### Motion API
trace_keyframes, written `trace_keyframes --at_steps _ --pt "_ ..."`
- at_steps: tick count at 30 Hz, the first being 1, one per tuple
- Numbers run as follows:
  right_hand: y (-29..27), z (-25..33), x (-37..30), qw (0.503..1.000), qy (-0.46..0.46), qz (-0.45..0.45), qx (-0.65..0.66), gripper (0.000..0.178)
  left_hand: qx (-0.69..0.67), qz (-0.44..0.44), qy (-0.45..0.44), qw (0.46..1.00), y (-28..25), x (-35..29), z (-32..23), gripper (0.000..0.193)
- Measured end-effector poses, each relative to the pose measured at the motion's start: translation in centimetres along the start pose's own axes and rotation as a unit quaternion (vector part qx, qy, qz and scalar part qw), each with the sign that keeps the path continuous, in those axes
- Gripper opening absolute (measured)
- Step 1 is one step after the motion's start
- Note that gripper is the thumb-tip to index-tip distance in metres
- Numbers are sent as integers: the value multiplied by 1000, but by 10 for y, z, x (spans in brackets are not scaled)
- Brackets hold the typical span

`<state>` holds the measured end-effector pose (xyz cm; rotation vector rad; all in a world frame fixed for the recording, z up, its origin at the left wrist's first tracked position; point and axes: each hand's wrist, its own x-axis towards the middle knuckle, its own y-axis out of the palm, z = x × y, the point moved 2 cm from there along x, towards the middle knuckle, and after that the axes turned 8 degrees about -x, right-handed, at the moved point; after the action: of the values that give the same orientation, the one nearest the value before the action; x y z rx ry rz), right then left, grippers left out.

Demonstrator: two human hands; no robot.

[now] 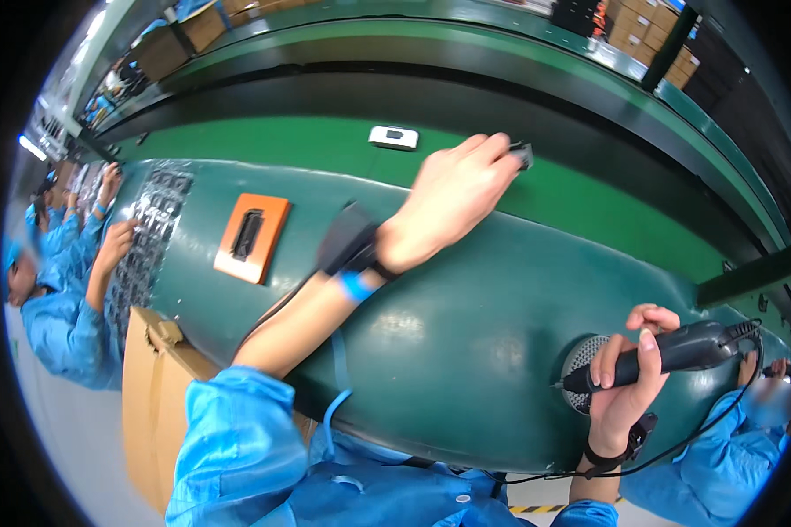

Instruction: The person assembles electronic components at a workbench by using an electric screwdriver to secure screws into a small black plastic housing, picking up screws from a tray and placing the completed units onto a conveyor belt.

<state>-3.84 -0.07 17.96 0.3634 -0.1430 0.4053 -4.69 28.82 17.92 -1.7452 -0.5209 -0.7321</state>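
Note:
My left hand reaches far out over the green belt with its fingers closed on a small dark part, blurred by motion. My right hand is wrapped round a black electric screwdriver, which lies sideways with its bit toward the left. Just under that bit sits a round grey dish with a dotted surface; the tool and hand partly cover it. On the green mat, left of my left forearm, lies an orange block with a dark slot-shaped piece in its middle.
A white device rests on the green belt. Several dark parts in clear wrap cover the mat's left end. A cardboard box stands at the near left. Co-workers in blue sit left and right. The screwdriver's cable trails past my right wrist.

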Motion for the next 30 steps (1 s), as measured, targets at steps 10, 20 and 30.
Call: trace_keyframes --at_steps 10,20,30 --pt "1 1 -6 997 -56 57 12 21 90 47 -103 989 26 -2 88 23" --pt "3 1 -6 996 -66 52 -5 18 1 323 -231 918 -9 -17 181 43" --pt "-41 29 11 984 -175 8 42 12 -2 212 -120 970 -29 -36 149 33"
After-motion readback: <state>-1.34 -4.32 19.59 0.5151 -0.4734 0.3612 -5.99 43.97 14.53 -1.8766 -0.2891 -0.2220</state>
